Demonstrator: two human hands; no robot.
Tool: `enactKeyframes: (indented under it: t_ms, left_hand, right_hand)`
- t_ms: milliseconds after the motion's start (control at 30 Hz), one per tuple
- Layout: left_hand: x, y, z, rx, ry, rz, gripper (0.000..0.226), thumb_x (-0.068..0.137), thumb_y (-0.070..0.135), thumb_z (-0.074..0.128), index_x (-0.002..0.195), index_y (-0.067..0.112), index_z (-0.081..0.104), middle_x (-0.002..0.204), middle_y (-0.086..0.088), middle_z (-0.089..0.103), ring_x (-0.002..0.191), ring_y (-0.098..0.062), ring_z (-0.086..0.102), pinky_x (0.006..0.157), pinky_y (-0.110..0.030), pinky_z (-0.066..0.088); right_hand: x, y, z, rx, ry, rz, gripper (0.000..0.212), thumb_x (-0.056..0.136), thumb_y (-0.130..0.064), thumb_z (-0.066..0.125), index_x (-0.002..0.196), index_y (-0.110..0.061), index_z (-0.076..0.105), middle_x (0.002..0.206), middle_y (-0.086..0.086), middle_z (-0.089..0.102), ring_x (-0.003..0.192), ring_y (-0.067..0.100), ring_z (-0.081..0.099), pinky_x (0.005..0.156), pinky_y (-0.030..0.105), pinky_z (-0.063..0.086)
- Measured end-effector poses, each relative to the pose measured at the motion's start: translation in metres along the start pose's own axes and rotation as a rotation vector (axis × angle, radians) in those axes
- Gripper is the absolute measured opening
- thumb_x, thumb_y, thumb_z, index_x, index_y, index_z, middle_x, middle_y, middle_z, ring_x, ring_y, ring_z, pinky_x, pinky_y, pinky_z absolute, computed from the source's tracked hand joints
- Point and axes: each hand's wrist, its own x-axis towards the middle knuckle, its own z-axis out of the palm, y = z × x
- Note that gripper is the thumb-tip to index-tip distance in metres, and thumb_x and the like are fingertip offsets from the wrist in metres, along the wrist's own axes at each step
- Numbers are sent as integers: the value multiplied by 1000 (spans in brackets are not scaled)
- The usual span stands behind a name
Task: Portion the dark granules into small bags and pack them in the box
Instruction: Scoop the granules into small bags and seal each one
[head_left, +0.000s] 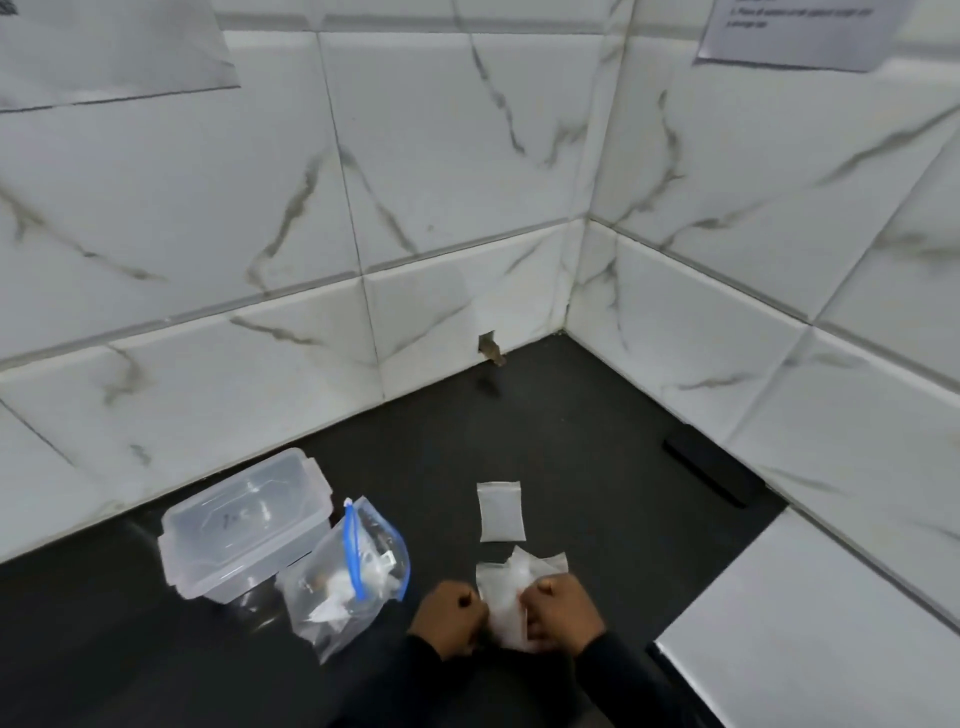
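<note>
Your left hand (451, 618) and right hand (561, 613) both pinch a stack of small bags (511, 577), fingers curled, likely separating one. A single empty bag (500, 512) lies at twelve o'clock; the box (244, 525) sits at ten, with the zip pouch (348, 577) just beside it. No granules are clearly visible. Next, open a bag's mouth.

Lighting: even, cool and moderately bright; soft sheen on the marbled wall tiles (441, 156), pale streaks of reflection on the dark counter (571, 426), glints on the clear box (244, 519). Shadows: weak, diffuse. Optics: wide-angle bowing of tile lines toward the edges; overall softness, print on the paper notice (795, 31) blurred beyond reading.
</note>
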Motion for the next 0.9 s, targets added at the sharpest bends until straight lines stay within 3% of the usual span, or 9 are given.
enactKeyframes:
  t_ms: [100, 233, 400, 500, 567, 633, 733, 800, 900]
  left_hand:
    - [7, 8, 12, 8, 95, -19, 20, 85, 26, 59, 67, 16, 60, 71, -3, 64, 68, -15, 63, 76, -33, 57]
    - [18, 37, 16, 50, 226, 10, 17, 83, 23, 60, 69, 13, 55, 79, -4, 62, 75, -19, 60, 71, -31, 50]
    - [23, 50, 19, 52, 240, 35, 16, 84, 15, 54, 68, 17, 51, 77, -1, 56, 76, -20, 59, 70, -29, 47]
    - [22, 42, 19, 15, 255, 34, 18, 82, 23, 57, 68, 22, 47, 74, 5, 52, 69, -11, 51, 68, -26, 45]
    - [19, 35, 17, 4, 275, 47, 14, 81, 30, 60, 75, 24, 48, 84, 5, 54, 75, -9, 51, 68, -23, 42]
    - [17, 28, 12, -18, 302, 46, 14, 82, 33, 62, 83, 25, 50, 92, 5, 54, 83, -8, 53, 72, -21, 42]
    - [11, 18, 3, -17, 349, 73, 23, 83, 40, 63, 96, 23, 54, 100, 6, 53, 90, -9, 56, 84, -26, 49]
    - [2, 16, -5, -45, 404, 115, 26, 84, 44, 63, 98, 24, 54, 101, 5, 53, 91, -8, 56, 86, -28, 50]
    - [-13, 29, -27, -143, 556, 245, 21, 86, 46, 62, 99, 31, 54, 104, 6, 56, 93, -4, 58, 85, -29, 54]
  right_hand:
    - [13, 14, 0, -182, 78, 24, 22, 94, -22, 54, 79, -8, 62, 67, 10, 68, 50, 18, 64, 52, 31, 57]
    - [30, -12, -23, -713, 231, -94, 28, 84, -45, 60, 91, -18, 61, 96, 4, 67, 81, 20, 62, 71, 30, 50]
    - [72, -71, -26, -522, 337, -341, 7, 81, -25, 57, 88, -22, 56, 92, 2, 62, 82, 23, 61, 78, 40, 55]
    - [109, -87, -18, -721, 235, -354, 33, 88, -21, 58, 121, -23, 55, 123, 7, 48, 101, 28, 59, 89, 39, 52]
    - [128, -89, -11, -856, 171, -329, 41, 87, -22, 62, 127, -25, 53, 133, 8, 40, 115, 33, 52, 95, 41, 50]
    - [138, -90, -6, -882, 152, -320, 35, 84, -26, 67, 118, -23, 59, 134, 7, 37, 119, 34, 47, 96, 41, 48]
    - [140, -97, -3, -784, 172, -354, 6, 81, -20, 70, 81, -20, 64, 118, 7, 53, 94, 24, 56, 86, 35, 50]
    - [133, -99, -3, -742, 182, -429, 19, 78, -18, 72, 65, -24, 60, 101, 5, 58, 88, 22, 58, 83, 35, 51]
    - [104, -107, -4, -692, 190, -649, 18, 82, -20, 70, 67, -27, 63, 92, -4, 53, 83, 17, 56, 77, 33, 50]
